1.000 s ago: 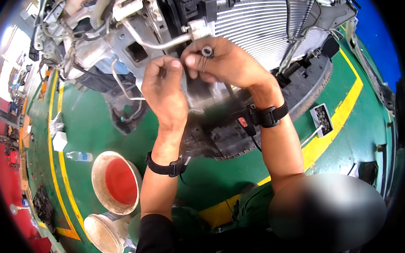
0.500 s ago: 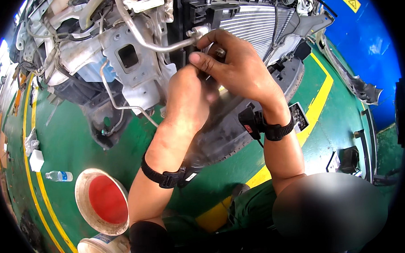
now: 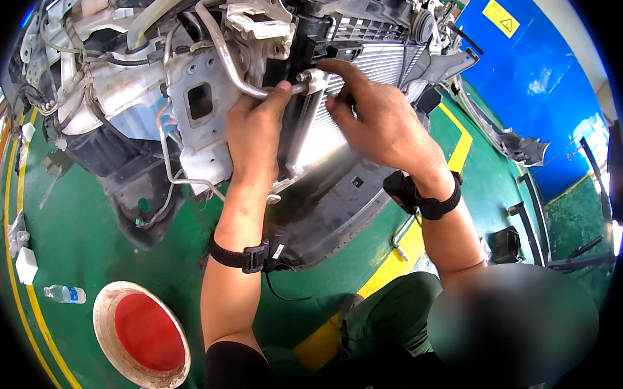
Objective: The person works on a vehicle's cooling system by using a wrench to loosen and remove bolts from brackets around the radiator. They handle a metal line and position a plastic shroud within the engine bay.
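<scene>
My left hand is wrapped round the bent metal pipe, its thumb lying along the pipe close to the end. A metal fitting block with a small bolt joins that end beside the finned radiator panel. My right hand is just right of the fitting. Its index finger reaches to the top of the block, and the thumb stands apart below. I make out nothing between them; the other fingers are curled and partly hidden. Black straps circle both wrists.
The opened car front has a grey bracket and a black lower panel. On the green floor are a bucket of red liquid, a plastic bottle and a white block. A blue panel rises at right.
My hands, close together at the fitting before, are now apart. The left has moved left onto the pipe, and the right has shifted slightly right and down. The fitting is uncovered, and the view has shifted.
</scene>
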Action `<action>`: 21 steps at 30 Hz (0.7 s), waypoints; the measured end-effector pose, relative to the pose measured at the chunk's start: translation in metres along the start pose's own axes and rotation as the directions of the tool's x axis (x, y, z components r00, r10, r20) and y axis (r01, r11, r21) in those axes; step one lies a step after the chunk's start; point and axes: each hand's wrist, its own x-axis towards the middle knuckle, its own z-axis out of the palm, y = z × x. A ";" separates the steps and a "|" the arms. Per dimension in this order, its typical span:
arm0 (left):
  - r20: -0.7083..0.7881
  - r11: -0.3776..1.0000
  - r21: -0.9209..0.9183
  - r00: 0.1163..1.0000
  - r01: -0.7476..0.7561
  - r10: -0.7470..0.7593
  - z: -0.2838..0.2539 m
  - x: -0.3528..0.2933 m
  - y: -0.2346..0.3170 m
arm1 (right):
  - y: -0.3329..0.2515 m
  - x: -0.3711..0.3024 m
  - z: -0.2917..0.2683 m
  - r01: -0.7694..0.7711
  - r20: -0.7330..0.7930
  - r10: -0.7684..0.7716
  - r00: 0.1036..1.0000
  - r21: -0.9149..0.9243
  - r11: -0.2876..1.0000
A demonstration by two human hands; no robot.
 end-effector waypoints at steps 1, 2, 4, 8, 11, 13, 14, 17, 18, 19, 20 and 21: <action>-0.021 0.999 -0.040 1.000 0.020 -0.021 0.003 -0.001 -0.002 | -0.003 0.002 -0.005 0.033 0.005 -0.033 0.999 -0.123 0.992; -0.017 0.999 -0.049 1.000 0.020 -0.020 0.006 0.000 -0.006 | -0.006 0.005 -0.008 0.069 0.014 -0.067 0.998 -0.238 0.969; -0.042 0.994 -0.100 0.998 -0.044 0.040 0.013 0.001 -0.016 | 0.002 0.012 -0.010 0.118 -0.004 -0.124 0.992 -0.290 0.950; 0.027 0.967 -0.245 0.998 0.063 -0.058 0.022 0.006 -0.017 | -0.008 0.026 -0.021 0.353 0.195 -0.296 0.935 -0.445 0.823; 0.034 0.942 -0.321 0.995 0.101 -0.096 0.026 0.008 -0.013 | -0.013 0.040 -0.023 0.433 0.206 -0.386 0.899 -0.539 0.722; 0.090 0.856 -0.469 0.976 0.219 -0.201 0.032 0.007 -0.012 | -0.015 0.045 -0.025 0.449 0.211 -0.402 0.891 -0.539 0.713; 0.088 0.854 -0.472 0.976 0.218 -0.200 0.031 0.008 -0.014 | -0.016 0.048 -0.024 0.465 0.209 -0.421 0.883 -0.525 0.713; 0.164 0.758 -0.597 0.965 0.262 -0.204 0.031 0.009 -0.025 | -0.027 0.055 -0.025 0.458 0.243 -0.392 0.887 -0.564 0.687; 0.168 0.748 -0.619 0.971 0.240 -0.173 0.032 0.009 -0.028 | -0.027 0.057 -0.025 0.459 0.245 -0.392 0.887 -0.563 0.687; 0.171 0.737 -0.640 0.975 0.219 -0.141 0.033 0.008 -0.030 | -0.027 0.059 -0.026 0.485 0.269 -0.405 0.874 -0.537 0.690; 0.173 0.736 -0.640 0.975 0.221 -0.142 0.033 0.008 -0.030 | -0.027 0.061 -0.028 0.509 0.291 -0.417 0.861 -0.513 0.691; 0.152 0.740 -0.644 0.980 0.197 -0.129 0.032 0.007 -0.030 | -0.026 0.063 -0.028 0.508 0.292 -0.415 0.862 -0.514 0.691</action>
